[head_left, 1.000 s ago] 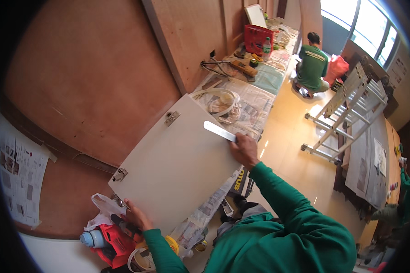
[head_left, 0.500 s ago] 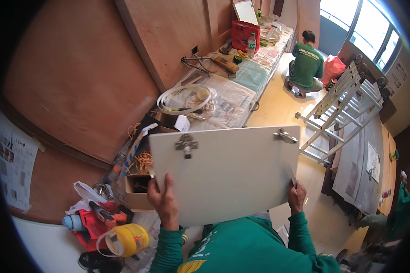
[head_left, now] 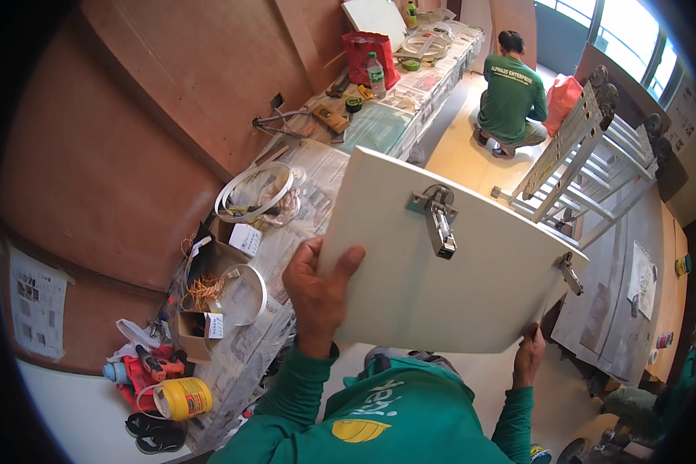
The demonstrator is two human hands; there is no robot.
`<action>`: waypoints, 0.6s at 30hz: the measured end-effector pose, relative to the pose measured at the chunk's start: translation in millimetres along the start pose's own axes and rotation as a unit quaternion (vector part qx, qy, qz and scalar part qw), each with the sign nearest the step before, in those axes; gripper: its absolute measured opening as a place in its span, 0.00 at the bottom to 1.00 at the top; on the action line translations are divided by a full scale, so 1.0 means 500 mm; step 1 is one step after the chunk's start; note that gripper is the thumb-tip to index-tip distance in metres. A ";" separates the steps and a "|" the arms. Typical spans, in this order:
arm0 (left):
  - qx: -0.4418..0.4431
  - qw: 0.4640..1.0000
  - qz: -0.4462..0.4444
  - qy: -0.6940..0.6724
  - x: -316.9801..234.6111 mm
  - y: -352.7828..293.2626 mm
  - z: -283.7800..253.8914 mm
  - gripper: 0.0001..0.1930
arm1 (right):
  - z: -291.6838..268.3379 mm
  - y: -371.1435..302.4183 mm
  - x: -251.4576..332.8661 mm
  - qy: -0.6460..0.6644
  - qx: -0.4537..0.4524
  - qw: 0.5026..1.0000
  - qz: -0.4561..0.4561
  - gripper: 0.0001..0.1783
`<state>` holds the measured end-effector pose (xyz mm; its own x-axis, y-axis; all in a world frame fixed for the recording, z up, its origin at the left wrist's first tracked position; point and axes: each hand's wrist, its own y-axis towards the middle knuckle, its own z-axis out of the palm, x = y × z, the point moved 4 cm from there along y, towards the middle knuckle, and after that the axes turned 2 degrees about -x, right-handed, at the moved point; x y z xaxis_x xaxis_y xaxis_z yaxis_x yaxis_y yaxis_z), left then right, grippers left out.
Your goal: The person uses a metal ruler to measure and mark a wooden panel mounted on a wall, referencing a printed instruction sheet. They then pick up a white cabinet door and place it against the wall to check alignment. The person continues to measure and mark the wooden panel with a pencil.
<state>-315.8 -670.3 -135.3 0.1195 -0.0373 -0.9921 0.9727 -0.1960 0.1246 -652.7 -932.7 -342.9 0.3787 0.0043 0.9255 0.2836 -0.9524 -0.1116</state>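
Note:
A white cabinet door (head_left: 448, 286) is held up in front of my chest, tilted with its right side lower. Two metal hinges are fixed along its far edge: one hinge (head_left: 439, 220) near the middle, the other hinge (head_left: 569, 272) at the right corner. My left hand (head_left: 319, 298) grips the door's left edge, thumb on the near face and fingers behind. At the lower right edge my right hand (head_left: 529, 356) is closed on the door. A thin flat piece shows at those fingers; I cannot make out what it is.
A paper-covered bench (head_left: 309, 182) runs along the left wall, carrying white edging coils (head_left: 259, 193) and a bottle (head_left: 375, 76). A folded ladder (head_left: 588, 166) stands right of a crouching person (head_left: 512, 97). At lower left are a yellow tub (head_left: 184, 398) and a drill (head_left: 161, 363).
The door has swung to the right and tilted, its right side dropping. Both hands have moved right with it. My view has shifted, showing more of the bench on the left.

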 end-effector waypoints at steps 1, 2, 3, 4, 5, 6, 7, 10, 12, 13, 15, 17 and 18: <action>-0.005 1.000 0.017 0.001 -0.016 0.009 0.012 0.20 | 0.006 0.025 0.001 0.014 0.022 0.999 0.038 0.29; -0.012 0.999 0.034 0.003 -0.035 0.020 0.010 0.20 | 0.035 0.038 0.009 0.036 0.037 0.998 0.027 0.30; -0.017 0.999 0.050 0.000 -0.053 0.032 0.012 0.19 | 0.060 0.056 0.018 0.053 0.051 0.997 0.033 0.30; -0.023 0.997 0.079 0.004 -0.077 0.043 0.010 0.19 | 0.090 0.075 0.026 0.063 0.076 0.995 0.026 0.30; -0.031 0.994 0.106 0.009 -0.101 0.052 0.000 0.18 | 0.121 0.092 0.038 0.073 0.103 0.992 0.019 0.29; -0.047 0.989 0.137 0.028 -0.121 0.062 -0.012 0.17 | 0.155 0.109 0.063 0.080 0.125 0.989 0.008 0.28; -0.064 0.983 0.166 0.048 -0.141 0.073 -0.030 0.16 | 0.194 0.126 0.094 0.086 0.148 0.985 -0.003 0.28; -0.127 0.944 0.279 0.121 -0.198 0.102 -0.102 0.16 | 0.335 0.168 0.188 0.145 0.235 0.960 -0.052 0.21; -0.219 0.904 0.328 0.163 -0.239 0.114 -0.166 0.15 | 0.465 0.188 0.232 0.161 0.305 0.934 -0.092 0.15; -0.294 0.888 0.320 0.151 -0.251 0.121 -0.201 0.15 | 0.538 0.198 0.238 0.170 0.338 0.918 -0.123 0.12; -0.393 0.781 0.345 0.342 -0.308 0.114 -0.278 0.20 | 0.680 0.183 0.271 0.189 0.392 0.887 -0.158 0.10; -0.393 0.750 0.391 0.361 -0.347 0.126 -0.377 0.27 | 0.783 0.142 0.362 0.267 0.414 0.843 -0.214 0.07; -0.447 0.710 0.378 0.390 -0.372 0.124 -0.378 0.28 | 0.839 0.122 0.390 0.241 0.459 0.834 -0.191 0.07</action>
<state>-240.2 -490.2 54.3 0.4101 0.8222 -0.3947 0.2669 0.3056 0.9140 -191.8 -861.9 -320.9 -0.2281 -0.0801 0.9703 0.9410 -0.2740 0.1986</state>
